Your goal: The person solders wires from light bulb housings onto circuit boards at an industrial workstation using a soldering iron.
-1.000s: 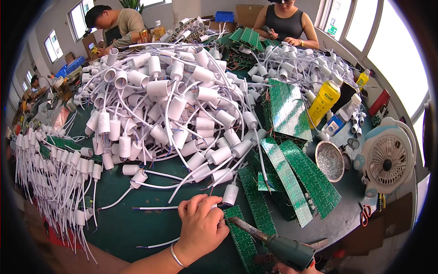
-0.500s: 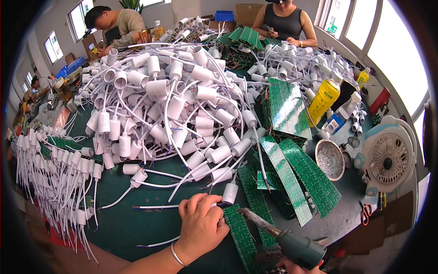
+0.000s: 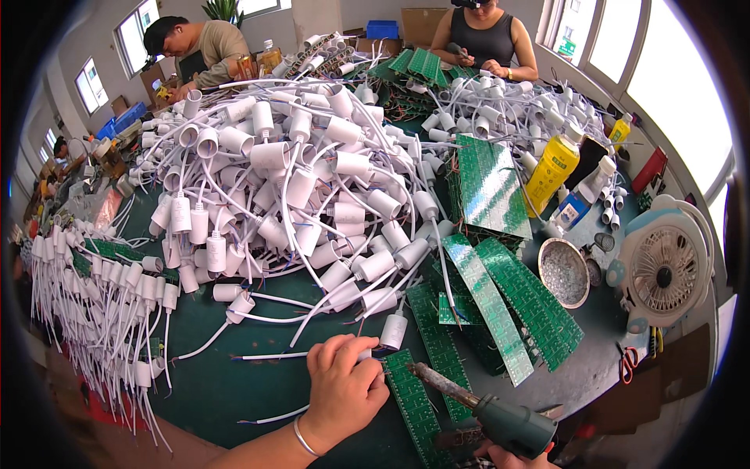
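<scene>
My left hand (image 3: pixel 344 383), a metal bangle at its wrist, is closed beside the left edge of a narrow green circuit board (image 3: pixel 412 402). A bit of something white shows between its fingers, mostly hidden by them. Just past the fingertips a white lamp socket (image 3: pixel 393 331) lies with its cable running up toward the heap. Low on the right, my right hand (image 3: pixel 516 457) grips the thick dark green handle of a soldering iron (image 3: pixel 508 422). The iron's worn, crusted tip points up and left, over the board's right edge and apart from my left hand.
A big heap of white lamp sockets (image 3: pixel 269 152) fills the middle; more hang in rows (image 3: pixel 117 273) at left. Green board panels (image 3: pixel 527 297), a bowl (image 3: pixel 564 273), a yellow bottle (image 3: pixel 555 172), a fan (image 3: pixel 664 273) and scissors (image 3: pixel 627 363) stand right. Two people work across the table.
The whole view has shifted very slightly. My left hand and the soldering iron keep nearly the same places over the board.
</scene>
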`<move>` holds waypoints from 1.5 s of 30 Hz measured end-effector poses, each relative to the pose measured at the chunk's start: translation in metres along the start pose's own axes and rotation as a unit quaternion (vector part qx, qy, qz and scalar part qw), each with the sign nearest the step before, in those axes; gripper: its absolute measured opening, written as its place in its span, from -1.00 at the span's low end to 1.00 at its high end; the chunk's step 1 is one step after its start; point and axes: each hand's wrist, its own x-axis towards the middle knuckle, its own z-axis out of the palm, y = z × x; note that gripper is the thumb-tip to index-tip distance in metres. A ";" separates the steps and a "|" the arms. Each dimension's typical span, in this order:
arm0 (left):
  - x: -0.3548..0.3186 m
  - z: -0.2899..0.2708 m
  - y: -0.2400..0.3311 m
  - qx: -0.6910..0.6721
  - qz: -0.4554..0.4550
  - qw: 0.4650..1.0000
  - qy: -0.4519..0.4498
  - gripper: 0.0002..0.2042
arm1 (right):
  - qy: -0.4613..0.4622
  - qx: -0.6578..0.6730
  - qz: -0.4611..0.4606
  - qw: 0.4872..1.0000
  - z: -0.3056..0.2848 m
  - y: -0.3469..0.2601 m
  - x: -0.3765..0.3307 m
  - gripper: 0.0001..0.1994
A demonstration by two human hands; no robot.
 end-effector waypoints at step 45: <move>-0.005 -0.009 0.000 0.021 0.035 0.999 0.005 -0.87 | 0.027 -0.066 -0.192 0.979 0.009 0.023 -0.004 -0.87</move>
